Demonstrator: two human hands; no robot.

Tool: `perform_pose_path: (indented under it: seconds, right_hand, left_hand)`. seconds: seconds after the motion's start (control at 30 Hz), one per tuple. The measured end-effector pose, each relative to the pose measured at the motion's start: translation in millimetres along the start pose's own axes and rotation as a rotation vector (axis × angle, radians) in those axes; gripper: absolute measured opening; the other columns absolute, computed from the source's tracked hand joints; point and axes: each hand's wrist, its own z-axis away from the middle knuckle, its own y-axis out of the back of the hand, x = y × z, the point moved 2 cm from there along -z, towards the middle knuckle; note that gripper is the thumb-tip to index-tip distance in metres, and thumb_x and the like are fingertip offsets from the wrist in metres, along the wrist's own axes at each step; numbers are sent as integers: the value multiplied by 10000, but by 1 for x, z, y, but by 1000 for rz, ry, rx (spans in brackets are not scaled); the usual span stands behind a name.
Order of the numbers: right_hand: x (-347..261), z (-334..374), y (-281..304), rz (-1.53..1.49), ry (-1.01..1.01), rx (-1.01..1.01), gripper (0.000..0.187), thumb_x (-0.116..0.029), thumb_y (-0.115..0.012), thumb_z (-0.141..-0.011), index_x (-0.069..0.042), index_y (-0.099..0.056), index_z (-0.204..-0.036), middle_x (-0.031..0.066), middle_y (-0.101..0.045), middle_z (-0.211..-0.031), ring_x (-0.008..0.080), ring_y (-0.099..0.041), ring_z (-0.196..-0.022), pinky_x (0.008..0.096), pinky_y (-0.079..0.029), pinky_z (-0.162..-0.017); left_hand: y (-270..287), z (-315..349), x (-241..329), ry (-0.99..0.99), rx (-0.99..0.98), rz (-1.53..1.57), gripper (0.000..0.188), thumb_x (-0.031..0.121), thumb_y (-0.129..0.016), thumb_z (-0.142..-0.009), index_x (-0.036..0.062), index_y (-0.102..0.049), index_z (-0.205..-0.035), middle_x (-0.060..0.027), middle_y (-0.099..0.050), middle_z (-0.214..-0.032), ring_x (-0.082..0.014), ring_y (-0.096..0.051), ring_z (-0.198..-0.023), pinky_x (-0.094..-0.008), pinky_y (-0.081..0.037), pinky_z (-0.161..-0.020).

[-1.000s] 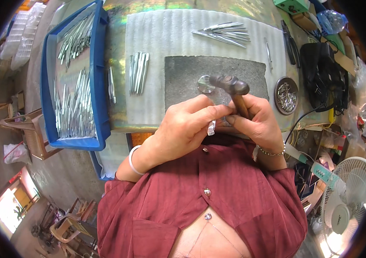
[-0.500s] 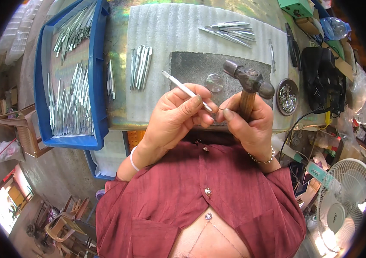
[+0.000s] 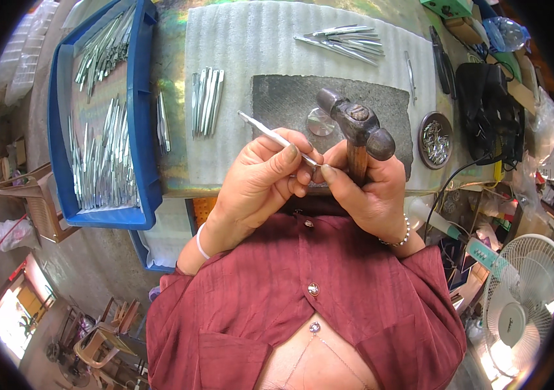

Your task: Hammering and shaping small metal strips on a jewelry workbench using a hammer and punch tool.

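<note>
My left hand [image 3: 251, 179] is closed on a slim silver metal rod [image 3: 265, 131], flattened at its far end and slanting down toward my right hand [image 3: 374, 195]. The right thumb and forefinger pinch at the rod's near end; a tiny thin piece seems to be between them, too small to make out. Resting in the same right hand is a ball-peen hammer [image 3: 359, 123], its wooden handle in the curled fingers and its head upward. Beneath the hammer lies a dark grey slab [image 3: 277, 97] with a round shiny disc [image 3: 320, 121] on it.
A blue tray [image 3: 140, 123] of similar silver rods stands at left. More rods [image 3: 207, 103] lie in bunches on the white foam sheet [image 3: 244, 39]. At right sit a dark bowl [image 3: 435, 115] of small metal bits, black pliers [image 3: 444, 68] and a fan [image 3: 524, 292].
My right hand and the hammer have shifted left, and the right fingertips now meet the rod's near end. The rod has tilted slightly flatter.
</note>
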Motion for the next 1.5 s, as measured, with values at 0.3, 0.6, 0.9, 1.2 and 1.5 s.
perform_pose_path:
  seconds: [0.3,0.6,0.9,1.2,1.5]
  right_hand:
    - [2,5,0,229,235,41,168,-24,-672,-786,0,-578,-922,3,-616,-742,50,-545,-611,195,-433,-556]
    - [8,-19,24,313,-65,22,306,-102,-716,-756,-12,-582,-1016,66,-547,-706,135,-508,-559,275,-436,-532]
    - [18,-38,21,538,49,-172,412,-81,-719,-722,-5,-570,-1098,145,-610,-968,300,-615,-873,350,-484,-764]
    - [36,-12,42,143,-215,76,282,-56,-660,-794,-6,-535,-1043,83,-598,-791,128,-583,-696,275,-466,-641]
    - [42,-9,47,24,-211,74,231,-40,-631,-805,-14,-542,-1016,10,-550,-721,46,-469,-624,222,-390,-553]
  left_hand:
    - [-1,2,-6,-20,97,-69,159,139,-581,-908,14,-585,-1006,-120,-644,-941,-143,-619,-737,-239,-536,-624]
    - [7,1,8,-114,68,-113,152,158,-533,-939,31,-541,-1023,-153,-631,-967,-140,-622,-737,-239,-541,-628]
    - [-3,-6,19,-269,115,-448,108,108,-544,-930,30,-557,-1003,-116,-649,-912,-112,-609,-706,-220,-518,-620]
    - [-8,-29,16,-401,180,-1053,68,-16,-572,-876,15,-600,-929,-26,-628,-819,-52,-535,-653,-185,-450,-595]
    - [-13,-36,13,-504,150,-1310,72,-66,-591,-829,-9,-600,-872,-47,-592,-763,-93,-541,-657,-221,-442,-598]
